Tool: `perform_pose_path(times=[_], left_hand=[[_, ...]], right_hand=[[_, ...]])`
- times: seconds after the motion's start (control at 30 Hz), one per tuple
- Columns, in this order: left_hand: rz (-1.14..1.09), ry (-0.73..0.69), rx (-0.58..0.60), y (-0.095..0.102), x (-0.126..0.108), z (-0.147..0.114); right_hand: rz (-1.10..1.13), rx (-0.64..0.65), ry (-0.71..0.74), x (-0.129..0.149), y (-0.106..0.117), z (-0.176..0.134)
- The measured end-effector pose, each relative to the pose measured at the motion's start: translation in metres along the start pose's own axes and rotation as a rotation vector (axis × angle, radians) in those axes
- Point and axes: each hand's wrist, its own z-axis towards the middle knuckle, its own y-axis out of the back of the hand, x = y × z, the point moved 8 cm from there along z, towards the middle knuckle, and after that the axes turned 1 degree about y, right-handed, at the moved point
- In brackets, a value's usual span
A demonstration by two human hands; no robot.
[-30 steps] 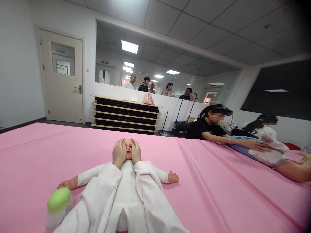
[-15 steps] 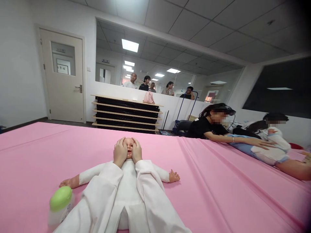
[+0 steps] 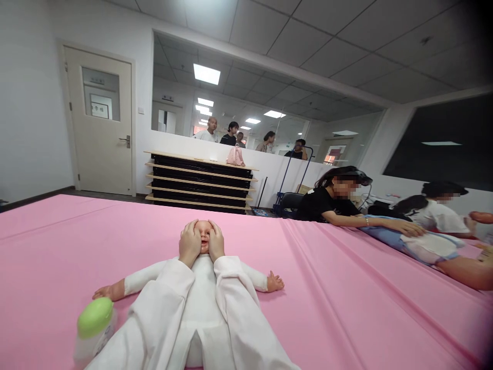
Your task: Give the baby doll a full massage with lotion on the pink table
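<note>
A baby doll [image 3: 204,293] in white clothes lies on its back on the pink mat [image 3: 331,318], arms spread wide and head away from me. My left hand [image 3: 189,242] cups the left side of the doll's head, fingers wrapped over the cheek and temple. Opposite it, my right hand [image 3: 216,240] holds the other side the same way. Between my palms the doll's forehead, nose and mouth show. My white sleeves cover part of its body. Beside the doll's hand on the left stands a clear bottle with a green cap [image 3: 95,317].
To the right, a co-worker in black [image 3: 327,203] leans over another doll [image 3: 431,246] on the same mat. Another person in white [image 3: 442,210] sits beyond. Stacked boards [image 3: 200,180] carry a pink bag [image 3: 235,155] by the wall. Several people stand behind the window.
My hands keep their place on the doll's head. At right, the co-worker's hand has drawn back to the left along the other doll, and the person in white has shifted rightward.
</note>
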Motion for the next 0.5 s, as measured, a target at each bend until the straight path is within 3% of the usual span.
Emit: perform_pose_path(times=[0.2,0.5], left_hand=[[0.044,-0.019,0.011,0.0005,-0.0038,-0.0018],[0.018,0.001,0.006,-0.001,-0.0019,0.001]], right_hand=[[-0.034,0.002,0.054,0.0056,0.0011,-0.0039],[0.039,-0.022,-0.018,-0.0035,0.0011,0.0005]])
